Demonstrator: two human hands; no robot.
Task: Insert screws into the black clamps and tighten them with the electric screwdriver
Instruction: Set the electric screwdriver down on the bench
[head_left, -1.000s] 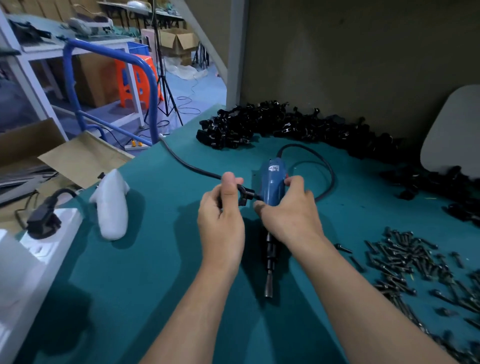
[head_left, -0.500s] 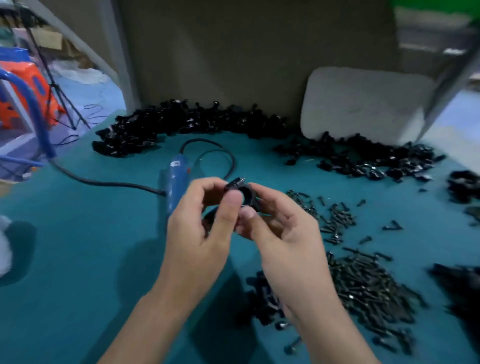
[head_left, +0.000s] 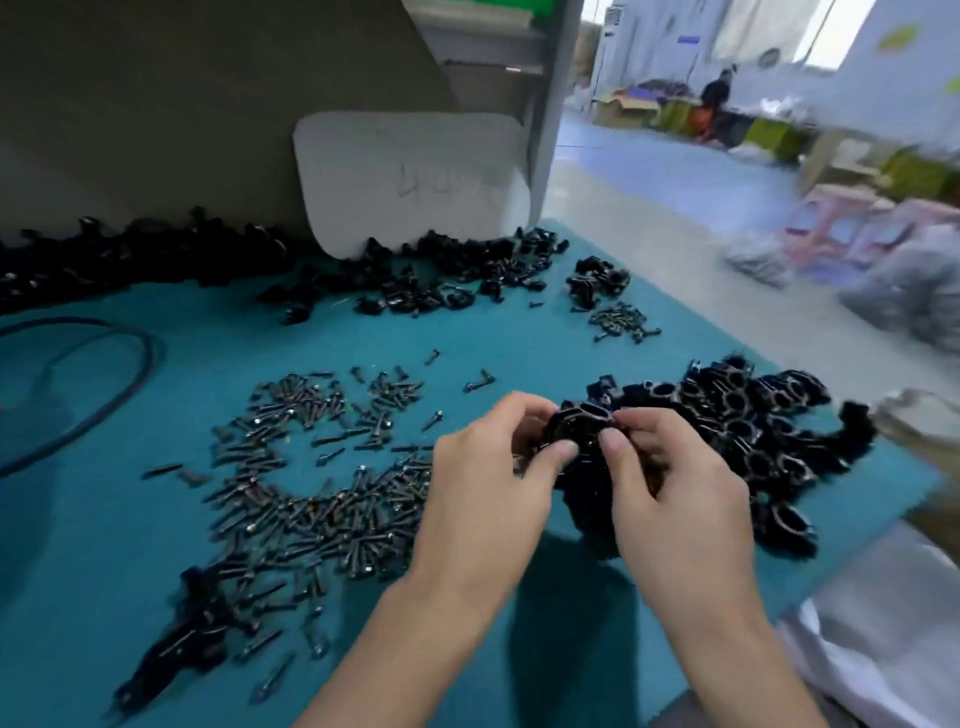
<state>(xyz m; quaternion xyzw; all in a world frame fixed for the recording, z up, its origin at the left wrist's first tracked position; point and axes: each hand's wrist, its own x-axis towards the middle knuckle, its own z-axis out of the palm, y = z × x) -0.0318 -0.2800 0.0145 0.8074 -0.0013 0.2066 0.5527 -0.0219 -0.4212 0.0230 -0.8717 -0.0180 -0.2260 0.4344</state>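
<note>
Black clamp (head_left: 582, 423) pinched between left hand (head_left: 488, 488) and right hand (head_left: 675, 499) fingertips.

Clamp (head_left: 582, 423) in the grip is looking like glossy black plastic; screws (head_left: 322, 514) just left of it are glinting, dark metal; table cover (head_left: 104, 571) underneath is reading as matt teal cloth, kinda felty; cable (head_left: 149, 364) way off left is looking matt, rubbery

Held clamp (head_left: 582, 422) partly hidden; cable (head_left: 149, 358) cut off left
</note>
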